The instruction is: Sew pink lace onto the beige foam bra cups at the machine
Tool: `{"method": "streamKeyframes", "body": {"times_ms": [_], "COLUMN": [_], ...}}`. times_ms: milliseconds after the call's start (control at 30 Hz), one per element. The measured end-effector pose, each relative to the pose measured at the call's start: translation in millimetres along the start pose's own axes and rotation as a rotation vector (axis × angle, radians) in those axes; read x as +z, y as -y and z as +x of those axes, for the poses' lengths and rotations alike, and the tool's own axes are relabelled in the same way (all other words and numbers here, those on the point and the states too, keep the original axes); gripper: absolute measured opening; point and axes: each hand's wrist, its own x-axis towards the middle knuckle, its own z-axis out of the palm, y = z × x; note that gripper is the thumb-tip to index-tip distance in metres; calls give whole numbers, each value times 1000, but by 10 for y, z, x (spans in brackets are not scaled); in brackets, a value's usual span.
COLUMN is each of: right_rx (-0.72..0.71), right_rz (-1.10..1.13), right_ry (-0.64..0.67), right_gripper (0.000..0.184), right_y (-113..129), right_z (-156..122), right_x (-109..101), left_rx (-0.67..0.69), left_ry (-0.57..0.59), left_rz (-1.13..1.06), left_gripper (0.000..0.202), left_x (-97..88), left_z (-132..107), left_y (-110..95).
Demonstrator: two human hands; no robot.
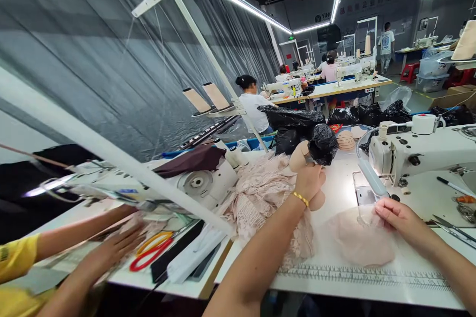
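My right hand [394, 214] pinches the upper right edge of a thin, sheer beige fabric piece [366, 240], which lies on the white table in front of the sewing machine [420, 151]. My left hand [311, 182], with a gold bracelet at the wrist, reaches forward among beige cup-shaped pads [298, 157], close to a black plastic bag [323, 143]. Its fingers are mostly hidden, so whether it grips a pad cannot be made out. A heap of beige lace fabric [266, 193] lies to the left of that forearm.
A printed ruler strip [364, 276] runs along the table's front edge. Scissors [455, 230] and a pen [455, 186] lie at right. On the left, a co-worker's hands [119, 247] rest at another machine, near red-and-yellow-handled scissors [152, 251]. A thread stand pole [122, 151] slants across.
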Motion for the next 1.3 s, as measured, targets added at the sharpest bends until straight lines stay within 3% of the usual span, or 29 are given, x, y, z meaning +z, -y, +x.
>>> {"method": "streamKeyframes", "body": {"times_ms": [133, 233, 333, 433, 500, 567, 633, 700, 767, 833, 900, 967, 1033, 1100, 1133, 1200, 1300], "right_rx": [17, 17, -1, -23, -32, -41, -48, -66, -104, -187, -342, -538, -694, -779, -797, -797, -771], "right_rz": [62, 105, 125, 105, 82, 60, 41, -11, -106, -223, -313, -366, -401, -506, -591, -771, -867], "right_ry": [9, 34, 58, 60, 49, 41, 45, 69, 99, 76, -34, -171, -265, -280, -254, -149, -10], "right_gripper": [53, 61, 68, 62, 55, 50, 45, 37, 28, 22, 17, 10, 13, 20, 23, 29, 32], "right_y": [10, 9, 18, 37, 50, 64, 88, 130, 197, 285, 377, 434, 420, 321, 249, 93, -84], "right_z": [9, -3, -42, -85, -105, -122, -145, -188, -253, -335, -415, -462, -445, -354, -288, -138, 53], "right_x": [10, 2, -9, 1, 20, 43, 65, 80, 85, 83, 85, 100, 117, 110, 89, 12, -159], "left_rx": [-28, -47, -173, -265, -243, -126, 52, 254, 441, 496, 444, 445, 587, 779, 853, 943, 1023], "left_ry": [-46, 91, 221, 252, 357, 460, 444, 386, 481, 675, 744, 572, 270, 71, 53, 161, 325], "left_rz": [-232, -487, -837, -874, -764, -569, -429, -440, -510, -531, -503, -435, -279, -26, 106, 287, 325], "left_gripper": [9, 10, 13, 16, 19, 26, 39, 59, 72, 60, 32, 13, 4, 12, 15, 9, 10], "left_x": [-179, -194, -82, 4, -47, -179, -317, -379, -346, -270, -222, -236, -291, -341, -350, -321, -149], "left_z": [-433, -859, -1161, -1284, -1307, -1301, -1261, -1176, -1055, -928, -834, -801, -832, -909, -950, -1006, -942], "left_y": [-193, -380, -526, -575, -569, -562, -571, -592, -603, -581, -524, -445, -376, -347, -355, -412, -558]}}
